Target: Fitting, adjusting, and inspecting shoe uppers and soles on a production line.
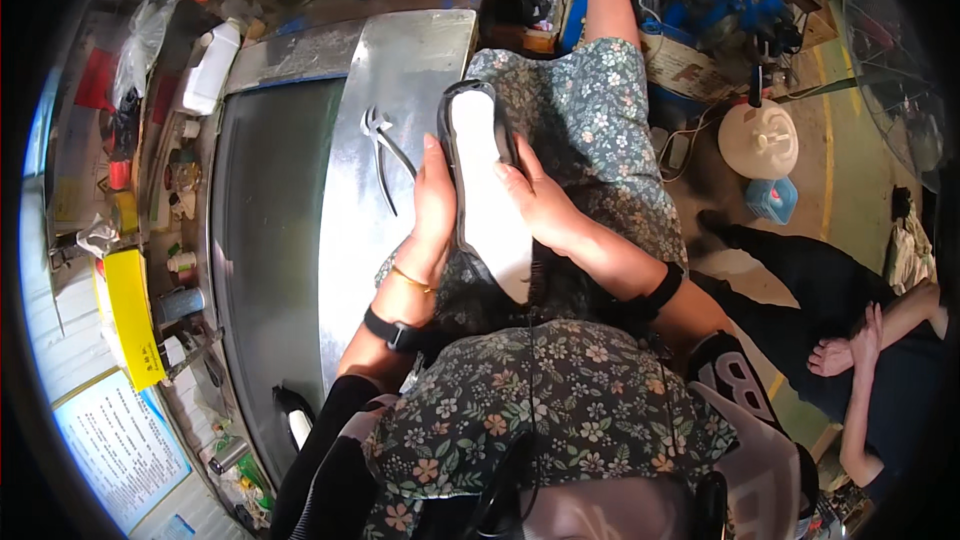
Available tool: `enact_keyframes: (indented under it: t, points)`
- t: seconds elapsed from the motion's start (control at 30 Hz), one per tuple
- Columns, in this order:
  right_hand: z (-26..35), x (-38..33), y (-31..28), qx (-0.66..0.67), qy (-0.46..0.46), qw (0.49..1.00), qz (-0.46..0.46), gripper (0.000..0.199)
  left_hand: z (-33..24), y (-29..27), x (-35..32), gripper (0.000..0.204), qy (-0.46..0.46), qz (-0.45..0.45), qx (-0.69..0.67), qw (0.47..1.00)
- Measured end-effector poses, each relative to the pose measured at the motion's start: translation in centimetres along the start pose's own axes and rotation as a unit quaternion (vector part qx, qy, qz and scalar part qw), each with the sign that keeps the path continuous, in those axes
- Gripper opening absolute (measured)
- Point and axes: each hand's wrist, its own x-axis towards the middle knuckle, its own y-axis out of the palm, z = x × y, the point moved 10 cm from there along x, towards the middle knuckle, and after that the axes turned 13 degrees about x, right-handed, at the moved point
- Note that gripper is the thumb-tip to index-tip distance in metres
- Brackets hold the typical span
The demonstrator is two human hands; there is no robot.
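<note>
Left hand [432,202] and right hand [538,202] – each grip closed on shoe [485,180] | pliers [385,152] beside – metal bench [390,80]

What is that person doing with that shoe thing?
The person is holding a shoe with a white sole and black edge, sole side up, over their lap. The left hand grips one side and the right hand presses on the other. Beside them is a shiny metal workbench with a pair of pliers lying on it. Another person's hands rest off to the right.
</note>
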Motion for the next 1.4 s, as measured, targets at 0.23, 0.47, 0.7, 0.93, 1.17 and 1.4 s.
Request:
enact_keyframes:
  t: [0.23,0.47,0.7,0.93,1.17,1.4]
  points:
    - [-0.8,0.3,2.4,-0.025,-0.042,0.998,-0.029,0.079,-6.9,-0.4,0.1,0.047,0.237,0.069,0.511,0.823]
    - [-1.3,-0.5,1.1,0.031,-0.087,0.995,-0.033,0.068,-2.6,-1.8,-6.7,0.055,0.144,0.023,0.484,0.863]
    - [-1.1,-1.0,0.9,0.021,-0.132,0.991,-0.025,0.072,0.3,0.8,0.5,0.065,0.044,0.119,0.007,0.992]
    - [-0.2,-1.0,0.4,-0.068,-0.036,0.989,0.127,0.071,-3.4,3.6,3.2,0.053,0.06,0.246,-0.05,0.966]
    - [5.4,4.8,-1.5,0.087,-0.129,0.979,0.128,0.048,-5.8,5.6,1.0,0.038,0.211,0.199,0.046,0.956]
    - [4.3,5.1,-1.3,-0.115,-0.18,0.977,-0.004,0.029,-2.8,5.9,0.9,0.039,0.086,0.25,-0.085,0.961]
